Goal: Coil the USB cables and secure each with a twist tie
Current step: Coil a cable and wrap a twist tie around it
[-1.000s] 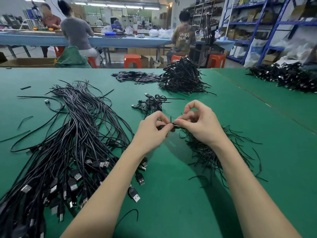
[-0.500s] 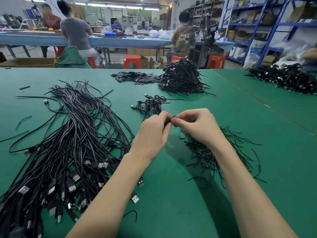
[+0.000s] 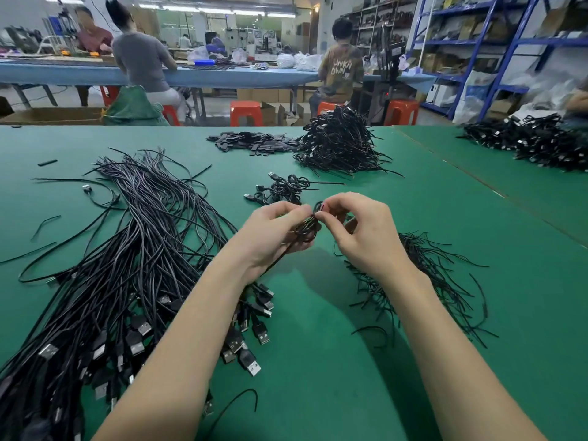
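Where only a tie end showed before, coiled cable point(image 3: 307, 229) now between both hands' pinching fingers point(image 3: 321, 214)

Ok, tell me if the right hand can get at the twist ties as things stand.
Probably not yet: the right hand is pinching the coiled cable with the left hand. The twist ties lie just beneath it, unobstructed.

The tabletop point(image 3: 318, 393) is showing plain green. The cables point(image 3: 133, 249) are lying black with silver plugs point(image 3: 47, 351). Ties point(image 3: 426, 265) are black. Stools point(image 3: 245, 113) are glowing orange, shelving point(image 3: 477, 43) is standing blue.
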Tool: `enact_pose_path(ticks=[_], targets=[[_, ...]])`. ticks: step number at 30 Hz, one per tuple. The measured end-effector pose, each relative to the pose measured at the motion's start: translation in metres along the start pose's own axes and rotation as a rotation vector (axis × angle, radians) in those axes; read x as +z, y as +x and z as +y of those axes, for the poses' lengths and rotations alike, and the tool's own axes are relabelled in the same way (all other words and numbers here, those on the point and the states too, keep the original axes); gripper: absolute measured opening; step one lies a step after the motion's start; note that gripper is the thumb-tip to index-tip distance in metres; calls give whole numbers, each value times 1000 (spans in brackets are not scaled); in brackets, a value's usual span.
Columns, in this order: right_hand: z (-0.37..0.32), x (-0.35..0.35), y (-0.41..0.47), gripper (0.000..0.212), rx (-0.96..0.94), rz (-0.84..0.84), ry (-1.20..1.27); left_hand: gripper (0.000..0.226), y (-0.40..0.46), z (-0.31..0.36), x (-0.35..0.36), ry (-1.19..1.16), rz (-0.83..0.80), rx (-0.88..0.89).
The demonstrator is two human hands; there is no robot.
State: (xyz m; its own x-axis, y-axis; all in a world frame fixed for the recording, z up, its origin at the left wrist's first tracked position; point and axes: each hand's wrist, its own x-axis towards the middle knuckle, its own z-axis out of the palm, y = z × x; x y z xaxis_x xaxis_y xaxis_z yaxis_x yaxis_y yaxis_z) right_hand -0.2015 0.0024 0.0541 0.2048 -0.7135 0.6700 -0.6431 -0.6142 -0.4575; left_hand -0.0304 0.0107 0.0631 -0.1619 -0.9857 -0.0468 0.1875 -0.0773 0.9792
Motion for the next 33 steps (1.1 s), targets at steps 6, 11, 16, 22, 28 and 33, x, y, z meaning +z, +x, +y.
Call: enact_pose_path(ticks=[6,11,16,22,28,33], targets=[[-13,3,3,10,394,-75,507,19,3,-9,-5,-223,6,57],[-21,-6,7,11,1258,-248,1635,21,0,-15,-2,-92,16,345],[-18,1,7,3,846,-197,934,16,1,-16,-8,-84,74,196],[-3,-3,-1,21,53,-102,70,12,2,-13,-10,-137,61,95],[-7,2,-1,9,178,-2,197,12,1,-16,-9,-138,49,87],[-23,4,4,26,1135,-195,1336,10,3,-21,-4,-119,62,124]])
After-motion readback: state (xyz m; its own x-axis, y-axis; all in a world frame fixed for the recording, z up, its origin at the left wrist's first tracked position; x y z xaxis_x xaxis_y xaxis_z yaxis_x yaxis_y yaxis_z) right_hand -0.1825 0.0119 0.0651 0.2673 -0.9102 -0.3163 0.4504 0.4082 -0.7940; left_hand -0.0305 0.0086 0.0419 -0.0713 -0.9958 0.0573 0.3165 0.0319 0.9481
